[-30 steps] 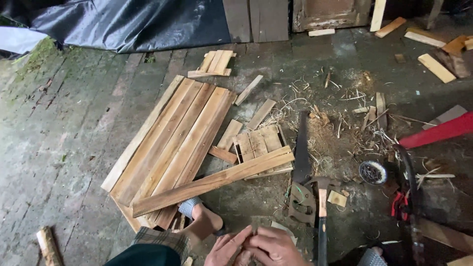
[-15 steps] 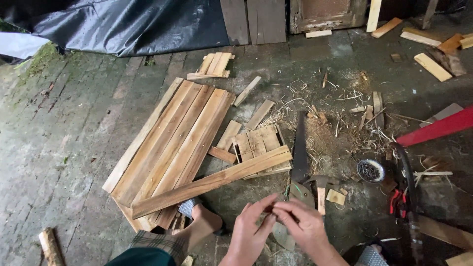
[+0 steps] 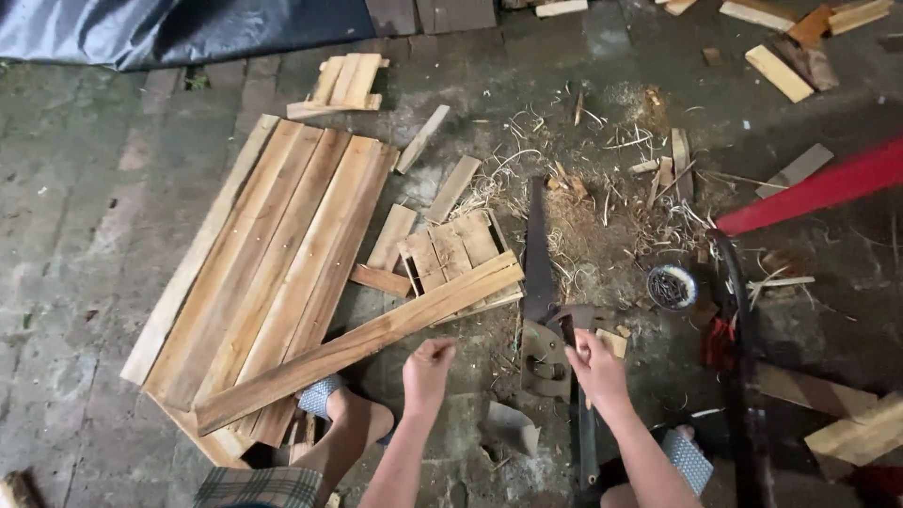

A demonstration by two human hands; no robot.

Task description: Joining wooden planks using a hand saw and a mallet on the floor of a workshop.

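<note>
My right hand (image 3: 594,365) is closed around the dark handle of a hammer (image 3: 567,318) that lies on the ground next to a hand saw (image 3: 538,256). My left hand (image 3: 428,370) is a closed fist hovering just below the near end of a long plank (image 3: 362,341). I cannot tell whether something small is pinched in the fist. The plank lies diagonally across a panel of several parallel boards (image 3: 273,268). A small panel of short slats (image 3: 453,249) sits under the plank's right end.
A round tin of nails (image 3: 672,286) sits among wood shavings (image 3: 602,221). A red bar (image 3: 818,188) and a black curved rod (image 3: 743,329) are at the right. My sandalled foot (image 3: 340,416) rests by the boards. Offcuts (image 3: 777,72) and a dark tarp (image 3: 188,28) lie beyond.
My hands were together low in front of me; they have separated. The right hand went to the hammer handle and the left moved up toward the plank's end.
</note>
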